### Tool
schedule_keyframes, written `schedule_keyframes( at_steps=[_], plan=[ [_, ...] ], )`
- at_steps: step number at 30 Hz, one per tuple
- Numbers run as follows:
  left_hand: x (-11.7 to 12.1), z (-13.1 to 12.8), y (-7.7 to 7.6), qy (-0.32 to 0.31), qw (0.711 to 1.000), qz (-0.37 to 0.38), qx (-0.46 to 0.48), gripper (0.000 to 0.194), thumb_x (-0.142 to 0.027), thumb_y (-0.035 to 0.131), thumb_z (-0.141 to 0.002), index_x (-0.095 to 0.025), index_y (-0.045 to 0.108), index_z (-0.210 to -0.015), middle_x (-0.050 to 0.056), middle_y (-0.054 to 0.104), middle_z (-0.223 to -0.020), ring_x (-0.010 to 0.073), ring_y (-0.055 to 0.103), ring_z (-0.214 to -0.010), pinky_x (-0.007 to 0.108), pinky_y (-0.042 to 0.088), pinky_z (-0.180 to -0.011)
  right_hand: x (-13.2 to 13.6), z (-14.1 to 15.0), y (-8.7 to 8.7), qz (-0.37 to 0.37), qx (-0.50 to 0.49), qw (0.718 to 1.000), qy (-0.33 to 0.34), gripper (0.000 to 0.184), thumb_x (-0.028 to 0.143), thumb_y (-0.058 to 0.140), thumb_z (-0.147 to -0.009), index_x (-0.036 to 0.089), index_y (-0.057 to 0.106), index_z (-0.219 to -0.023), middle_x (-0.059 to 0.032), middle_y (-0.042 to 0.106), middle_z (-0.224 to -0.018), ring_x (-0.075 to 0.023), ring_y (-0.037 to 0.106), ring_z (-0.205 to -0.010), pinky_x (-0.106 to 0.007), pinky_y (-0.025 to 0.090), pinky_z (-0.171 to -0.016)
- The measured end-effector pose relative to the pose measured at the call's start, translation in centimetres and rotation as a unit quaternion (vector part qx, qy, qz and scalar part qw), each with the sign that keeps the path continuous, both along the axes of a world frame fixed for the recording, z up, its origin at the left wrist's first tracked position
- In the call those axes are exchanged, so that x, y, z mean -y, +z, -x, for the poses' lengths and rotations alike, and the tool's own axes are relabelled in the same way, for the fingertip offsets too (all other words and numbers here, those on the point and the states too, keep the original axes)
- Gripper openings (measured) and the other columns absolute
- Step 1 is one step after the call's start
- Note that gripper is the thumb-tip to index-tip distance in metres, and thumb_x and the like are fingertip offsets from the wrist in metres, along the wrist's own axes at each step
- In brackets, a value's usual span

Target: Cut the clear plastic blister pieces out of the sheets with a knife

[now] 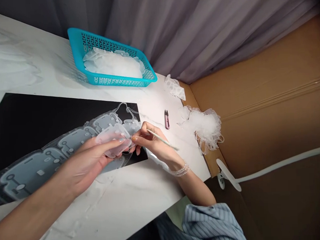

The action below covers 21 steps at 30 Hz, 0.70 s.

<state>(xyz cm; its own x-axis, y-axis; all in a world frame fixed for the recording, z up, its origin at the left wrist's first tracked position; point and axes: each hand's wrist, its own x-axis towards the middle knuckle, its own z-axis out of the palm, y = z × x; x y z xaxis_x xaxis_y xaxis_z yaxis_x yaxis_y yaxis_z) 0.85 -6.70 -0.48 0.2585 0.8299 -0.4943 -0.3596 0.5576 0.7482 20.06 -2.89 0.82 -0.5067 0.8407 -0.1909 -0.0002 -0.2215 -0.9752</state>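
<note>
My left hand [85, 163] grips a translucent plastic piece [112, 135] at the end of a long strip of joined translucent pieces [46, 159] that lies across a black mat [23, 121]. My right hand [152, 143] pinches a thin white stick tool [163, 140], its tip against the edge of the held piece. The two hands meet over the mat's right edge. A pearl bracelet [179, 171] sits on my right wrist.
A turquoise basket [79, 52] holding several translucent pieces stands at the back of the white marble table [121, 202]. Pink thread snips [166, 119] lie right of the mat. Piles of clear trimmings [206, 127] sit at the table's right edge, beside cardboard [266, 95].
</note>
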Motion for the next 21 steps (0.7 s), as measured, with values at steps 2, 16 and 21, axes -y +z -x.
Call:
schedule_keyframes(
  at_steps=[2, 16, 21],
  plan=[
    [-0.1, 0.0, 0.1, -0.01, 1.0, -0.004, 0.01, 0.018, -0.026, 0.067, -0.089, -0.018, 0.068, -0.105, -0.002, 0.078, -0.096, 0.0129, 0.071, -0.094, 0.024, 0.058, -0.085, 0.2, 0.4, 0.2, -0.034, 0.003, 0.999, -0.013, 0.044, 0.033, 0.077, -0.084, 0.025, 0.034, -0.079, 0.006, 0.062, -0.076, -0.01, 0.064, -0.062, -0.024, 0.053, -0.057],
    [-0.3, 0.5, -0.6, -0.041, 0.989, 0.07, 0.121, 0.026, -0.017, 0.085, -0.072, -0.02, 0.074, -0.096, 0.0, 0.068, -0.093, 0.0057, 0.052, -0.073, 0.013, 0.046, -0.056, 0.6, -0.5, -1.5, -0.539, 0.115, 0.833, 0.051, 0.027, 0.008, 0.053, -0.097, 0.025, 0.037, -0.084, -0.0022, 0.058, -0.093, -0.0114, 0.056, -0.079, -0.025, 0.053, -0.068],
    [-0.2, 0.6, -0.3, -0.046, 0.987, 0.097, 0.121, 0.032, -0.014, 0.084, -0.07, -0.017, 0.075, -0.101, 0.002, 0.07, -0.09, 0.0086, 0.058, -0.077, 0.014, 0.049, -0.06, -0.1, -1.0, -2.2, -0.645, 0.171, 0.741, 0.074, 0.022, 0.007, 0.047, -0.098, 0.025, 0.04, -0.087, -0.0037, 0.062, -0.098, -0.0139, 0.06, -0.086, -0.028, 0.056, -0.077]
  ],
)
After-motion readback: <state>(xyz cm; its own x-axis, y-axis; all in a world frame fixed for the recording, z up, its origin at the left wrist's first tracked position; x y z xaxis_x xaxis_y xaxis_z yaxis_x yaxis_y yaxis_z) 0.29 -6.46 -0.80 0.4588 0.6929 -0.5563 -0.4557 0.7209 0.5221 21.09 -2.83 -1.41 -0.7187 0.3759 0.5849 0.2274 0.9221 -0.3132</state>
